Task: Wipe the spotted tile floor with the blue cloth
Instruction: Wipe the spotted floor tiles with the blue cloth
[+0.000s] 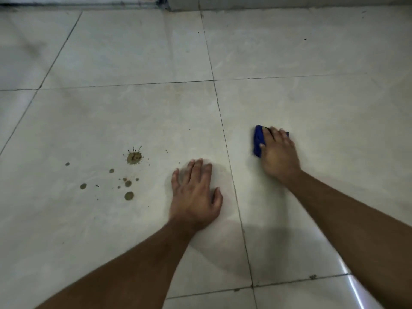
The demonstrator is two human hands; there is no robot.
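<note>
The floor is pale glossy tile (133, 112) with dark grout lines. A brown splat (134, 157) and several smaller brown spots (128, 195) mark the tile left of centre. My right hand (278, 156) presses down on a bunched blue cloth (258, 140), which shows at the hand's left and far side, on the tile right of the grout line. My left hand (195, 194) lies flat on the spotted tile, fingers spread, holding nothing, to the right of the spots.
A wall base (289, 3) runs along the far edge of the floor, with a dark corner gap (163, 2). Small dark specks (305, 39) lie on the far right tile. A bright reflection (354, 284) glints at the lower right.
</note>
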